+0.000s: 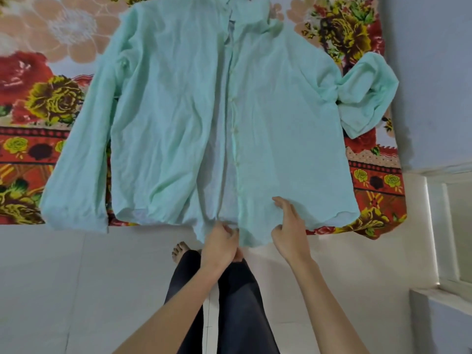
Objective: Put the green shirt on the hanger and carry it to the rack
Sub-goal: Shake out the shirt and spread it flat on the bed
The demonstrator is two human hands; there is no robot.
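Trouble looks likeliest at the hem. The shirt (178,111) lies spread front-up on the blanket (38,98), collar at the far side, its lower edge hanging just over the near edge above the floor (76,277). The left hand (221,242) pinches the hem at the middle, beside the buttons (233,139), fingers curled on the cloth. The right hand (290,231) lies against the hem of the next panel, forefinger stretched over the fabric. Whether its thumb has cloth caught under it, I cannot tell.

No hanger or rack shows from where I stand, so the shirt is not yet hung. The cloth looks thin and limp, and I'd guess a pull from the hem would drag the lot off the blanket onto the floor. The front hangs open toward the bottom, so lifting by one panel could let the other slump. The sleeve (367,95) by the wall (434,72) is bunched and folded on itself, and it may stay twisted unless shaken out.

Writing: none that I can read. No brand or label shows, and the collar runs off the top of the view.
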